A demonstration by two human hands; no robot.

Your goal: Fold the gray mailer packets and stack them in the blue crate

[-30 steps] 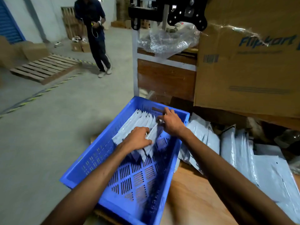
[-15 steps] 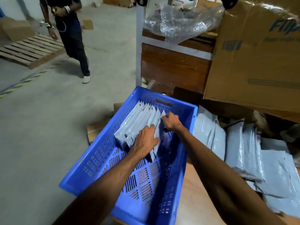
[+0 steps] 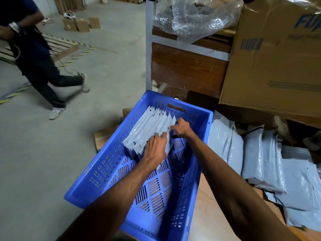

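Observation:
A blue slotted crate (image 3: pixel 104 173) stands at the wooden table's left edge. Several folded gray mailer packets (image 3: pixel 147 126) stand on edge in a leaning row at its far end. My left hand (image 3: pixel 155 148) lies on the nearest packet's lower part, fingers curled over its edge. My right hand (image 3: pixel 181 127) pinches the top corner of that same packet against the row. The near half of the crate holds nothing.
Unfolded gray mailers (image 3: pixel 260 157) lie piled on the table to the right. A large cardboard box (image 3: pixel 278 58) looms above them, with bubble wrap (image 3: pixel 191 16) on a wooden shelf behind the crate. A person (image 3: pixel 34 58) walks on the concrete floor at left.
Both hands have pushed the newest packet further into the row, which now stands tighter. The view has tilted down and the person at left has stepped closer.

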